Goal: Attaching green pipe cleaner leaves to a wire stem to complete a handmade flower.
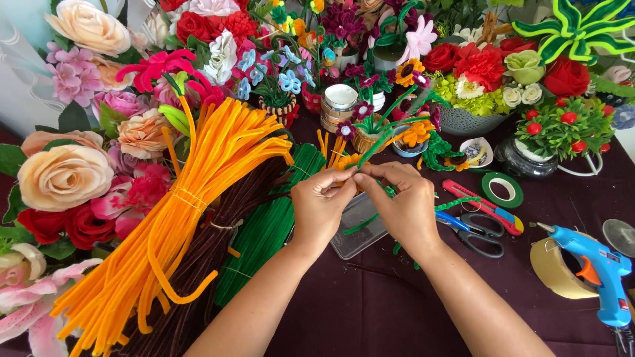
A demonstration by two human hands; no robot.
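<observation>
Both hands meet above the middle of the bench (370,311), which is draped in a dark maroon cloth. The left hand (322,206) and the right hand (405,205) are each pinched shut on the same green pipe-cleaner stem (382,142), their fingertips almost touching where they grip it. From that pinch the stem rises away from the hands toward the far edge, ending near a small orange pipe-cleaner flower (417,134); a shorter green end (360,225) sticks out below the hands, over a clear plastic box (357,228) that lies just under them.

At the left edge lie bundles of orange pipe cleaners (178,218), brown ones (198,264) and green ones (264,228), near the left forearm. Toward the right edge, well apart from the hands, lie scissors (477,231), a red utility knife (483,207), a roll of green tape (502,190) and a blue glue gun (598,268). Artificial flowers (66,175) crowd the far edge and left corner.
</observation>
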